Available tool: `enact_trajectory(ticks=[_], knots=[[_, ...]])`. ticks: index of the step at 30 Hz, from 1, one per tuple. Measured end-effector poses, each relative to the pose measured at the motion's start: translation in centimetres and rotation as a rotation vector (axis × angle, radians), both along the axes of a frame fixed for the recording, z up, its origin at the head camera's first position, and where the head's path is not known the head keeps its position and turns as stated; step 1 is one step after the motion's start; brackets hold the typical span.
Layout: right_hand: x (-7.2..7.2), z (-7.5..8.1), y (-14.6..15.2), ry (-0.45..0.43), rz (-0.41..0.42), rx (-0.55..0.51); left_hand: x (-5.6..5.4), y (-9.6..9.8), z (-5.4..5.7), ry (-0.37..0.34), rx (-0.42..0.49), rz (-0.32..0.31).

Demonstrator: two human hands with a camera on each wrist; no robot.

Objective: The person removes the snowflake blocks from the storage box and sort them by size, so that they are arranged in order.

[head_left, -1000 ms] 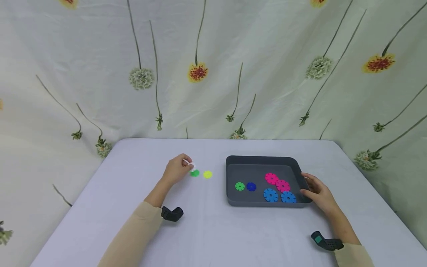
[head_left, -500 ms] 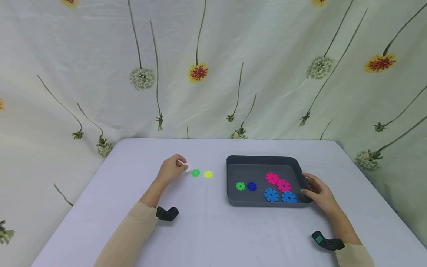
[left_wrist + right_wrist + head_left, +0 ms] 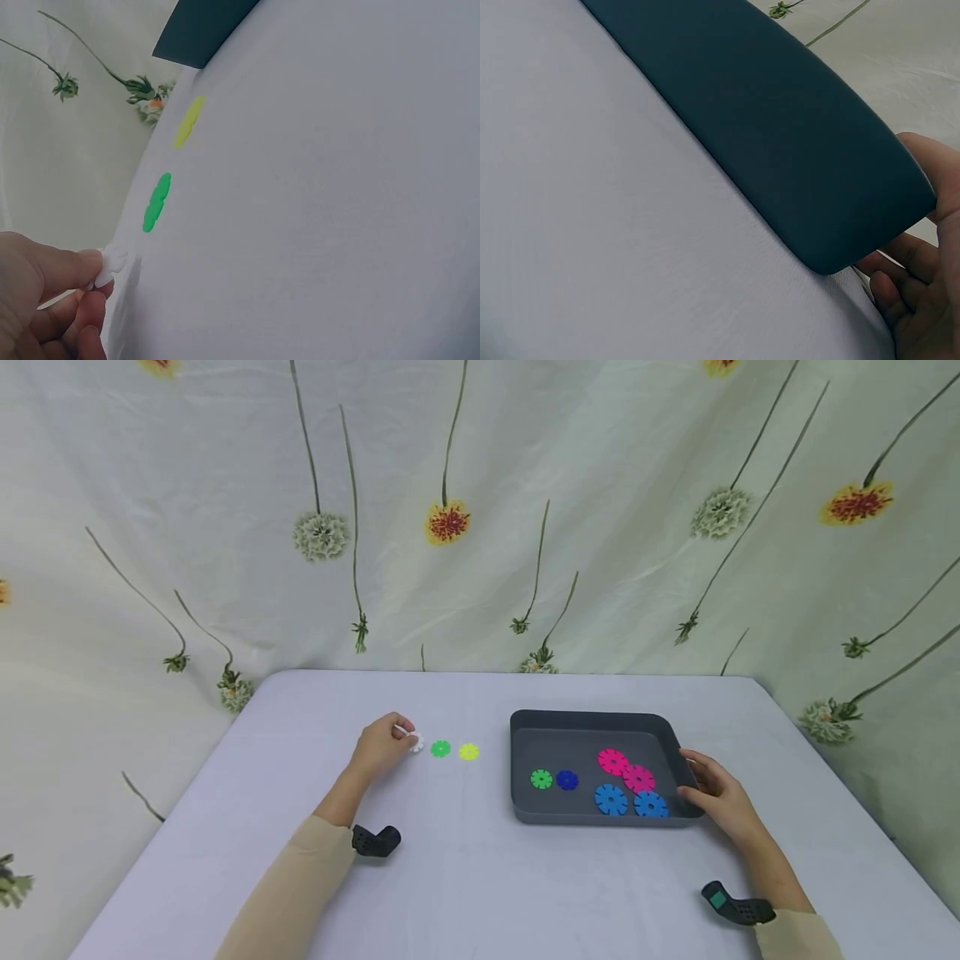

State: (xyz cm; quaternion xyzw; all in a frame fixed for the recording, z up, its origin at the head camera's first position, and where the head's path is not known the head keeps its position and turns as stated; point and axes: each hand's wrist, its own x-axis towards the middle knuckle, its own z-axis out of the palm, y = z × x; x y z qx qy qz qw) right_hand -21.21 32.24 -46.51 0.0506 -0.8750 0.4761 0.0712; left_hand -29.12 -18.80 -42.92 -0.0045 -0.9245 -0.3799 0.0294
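Note:
My left hand (image 3: 377, 750) pinches a small white notched disc (image 3: 417, 743) between thumb and fingers, at the left end of a short row on the table. In the left wrist view the white disc (image 3: 112, 262) is tilted near the tabletop; whether it touches the cloth I cannot tell. Just right of it lie a green notched disc (image 3: 440, 749) and a yellow one (image 3: 468, 752), both flat. My right hand (image 3: 722, 797) grips the right side of a dark grey tray (image 3: 585, 720), thumb over the rim (image 3: 919, 154) and fingers curled at the outside.
Inside the tray lie a green disc (image 3: 541, 779), a dark blue disc (image 3: 567, 780), two pink discs (image 3: 613, 762) and two larger light blue discs (image 3: 611, 799). A white cloth (image 3: 480, 885) covers the table. Behind it hangs a flowered curtain (image 3: 480, 577).
My left hand has moved left and slightly down with the white disc, from above the green disc to beside it. My right hand and the tray have stayed put.

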Motion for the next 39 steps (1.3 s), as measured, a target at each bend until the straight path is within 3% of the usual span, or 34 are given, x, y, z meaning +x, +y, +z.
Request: enact_trajectory(ticks=[10, 39], knots=[[0.0, 0.0, 0.0, -0.011, -0.006, 0.011, -0.5, -0.3, -1.2, -0.005, -0.014, 0.007], [0.0, 0.2, 0.0, -0.039, -0.011, 0.0, -0.3, -0.1, -1.3, 0.014, -0.088, 0.013]])
